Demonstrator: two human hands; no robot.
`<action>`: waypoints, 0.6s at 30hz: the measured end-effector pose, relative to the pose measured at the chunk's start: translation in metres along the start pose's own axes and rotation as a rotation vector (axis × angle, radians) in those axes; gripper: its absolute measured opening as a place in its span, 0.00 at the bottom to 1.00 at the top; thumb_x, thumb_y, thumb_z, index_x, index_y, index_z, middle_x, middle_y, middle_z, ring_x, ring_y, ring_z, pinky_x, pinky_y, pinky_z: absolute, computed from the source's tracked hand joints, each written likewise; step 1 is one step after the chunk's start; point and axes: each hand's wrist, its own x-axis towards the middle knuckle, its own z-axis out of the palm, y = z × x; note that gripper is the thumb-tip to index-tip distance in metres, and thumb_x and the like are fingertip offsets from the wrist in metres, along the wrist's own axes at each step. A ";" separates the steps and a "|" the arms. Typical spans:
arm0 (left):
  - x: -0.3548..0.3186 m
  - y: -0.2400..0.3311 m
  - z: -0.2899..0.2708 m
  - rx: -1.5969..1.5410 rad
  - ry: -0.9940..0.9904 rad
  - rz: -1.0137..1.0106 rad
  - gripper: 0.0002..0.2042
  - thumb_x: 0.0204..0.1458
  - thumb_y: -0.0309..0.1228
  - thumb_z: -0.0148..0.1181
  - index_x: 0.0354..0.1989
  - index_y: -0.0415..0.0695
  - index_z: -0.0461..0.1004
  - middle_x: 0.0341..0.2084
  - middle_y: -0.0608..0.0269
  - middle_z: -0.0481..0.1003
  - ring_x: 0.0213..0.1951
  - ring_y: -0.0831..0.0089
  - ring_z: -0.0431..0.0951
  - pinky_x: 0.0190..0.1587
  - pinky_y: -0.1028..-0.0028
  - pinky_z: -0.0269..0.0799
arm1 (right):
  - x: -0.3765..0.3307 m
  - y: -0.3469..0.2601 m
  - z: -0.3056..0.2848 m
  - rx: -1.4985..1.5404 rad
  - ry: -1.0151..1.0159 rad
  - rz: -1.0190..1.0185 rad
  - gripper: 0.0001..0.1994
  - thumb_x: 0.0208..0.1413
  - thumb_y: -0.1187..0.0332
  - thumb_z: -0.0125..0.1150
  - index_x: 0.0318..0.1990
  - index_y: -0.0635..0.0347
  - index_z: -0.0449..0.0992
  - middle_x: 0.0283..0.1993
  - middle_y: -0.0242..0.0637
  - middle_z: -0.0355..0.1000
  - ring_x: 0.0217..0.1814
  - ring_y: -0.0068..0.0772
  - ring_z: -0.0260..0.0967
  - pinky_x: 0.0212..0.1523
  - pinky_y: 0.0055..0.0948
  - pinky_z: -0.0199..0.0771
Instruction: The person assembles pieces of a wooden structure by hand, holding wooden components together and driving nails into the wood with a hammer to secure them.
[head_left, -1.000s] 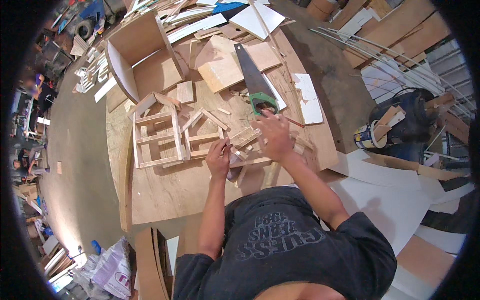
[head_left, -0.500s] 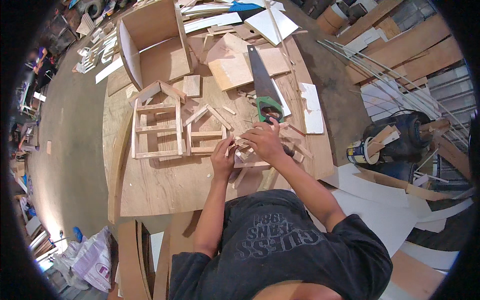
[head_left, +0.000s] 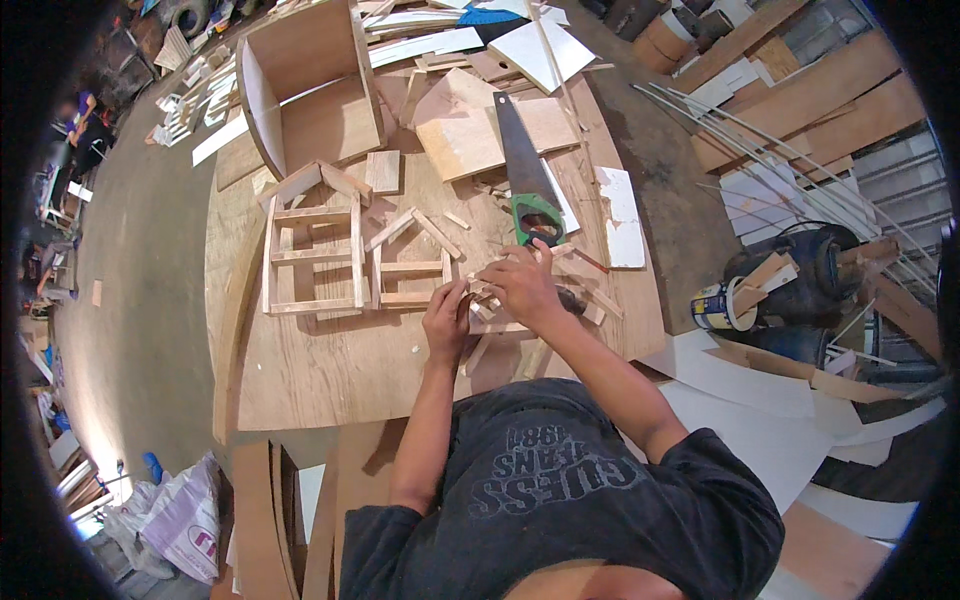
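Observation:
My left hand (head_left: pixel 446 316) pinches one end of a small wooden strip (head_left: pixel 474 287) near the front of the worktable (head_left: pixel 330 375). Close beside it, my right hand (head_left: pixel 522 284) is bent over the same strip, its fingers partly hiding it. Under both hands lies a small wooden frame (head_left: pixel 505 327) with loose sticks around it. A handsaw (head_left: pixel 522 155) with a green handle rests just beyond my right fingers, blade pointing away. To the left lie a small house-shaped frame (head_left: pixel 412 268) and a larger one (head_left: pixel 314 256) with crossbars.
An open plywood box (head_left: pixel 325 120) stands at the far left of the table. Boards (head_left: pixel 460 140) and white offcuts (head_left: pixel 545 50) crowd the back. A white panel (head_left: pixel 622 215) lies by the right edge. On the floor at right are a tub (head_left: pixel 722 305) and a black container (head_left: pixel 795 265).
My hands stay at the same spot, with only slight shifts of the right hand's fingers. The view has moved very slightly; the saw and frames lie as before.

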 end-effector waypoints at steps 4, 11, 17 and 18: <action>-0.003 0.000 0.003 0.009 0.034 0.054 0.18 0.52 0.18 0.69 0.52 0.42 0.81 0.41 0.55 0.82 0.41 0.64 0.85 0.45 0.69 0.81 | -0.002 0.001 0.004 0.000 0.031 -0.004 0.11 0.54 0.56 0.68 0.44 0.38 0.86 0.46 0.19 0.81 0.66 0.33 0.66 0.73 0.65 0.38; -0.008 -0.003 0.006 -0.038 0.015 0.024 0.18 0.52 0.13 0.66 0.50 0.43 0.84 0.42 0.55 0.83 0.42 0.66 0.85 0.45 0.70 0.83 | -0.005 0.003 0.003 0.069 0.022 0.033 0.12 0.51 0.58 0.70 0.44 0.39 0.87 0.45 0.19 0.81 0.67 0.33 0.66 0.74 0.64 0.38; -0.005 -0.002 0.008 -0.029 0.018 0.099 0.16 0.53 0.15 0.66 0.50 0.41 0.84 0.40 0.54 0.83 0.42 0.65 0.85 0.41 0.69 0.84 | -0.010 0.005 0.004 0.081 0.061 0.023 0.10 0.50 0.59 0.71 0.42 0.38 0.87 0.45 0.19 0.82 0.66 0.33 0.67 0.74 0.64 0.39; -0.006 -0.002 0.008 -0.028 0.013 0.103 0.16 0.53 0.15 0.66 0.50 0.41 0.84 0.40 0.54 0.83 0.42 0.65 0.85 0.41 0.69 0.84 | -0.010 0.005 0.006 0.083 0.068 0.018 0.10 0.50 0.59 0.71 0.41 0.38 0.87 0.45 0.19 0.82 0.66 0.33 0.67 0.74 0.64 0.39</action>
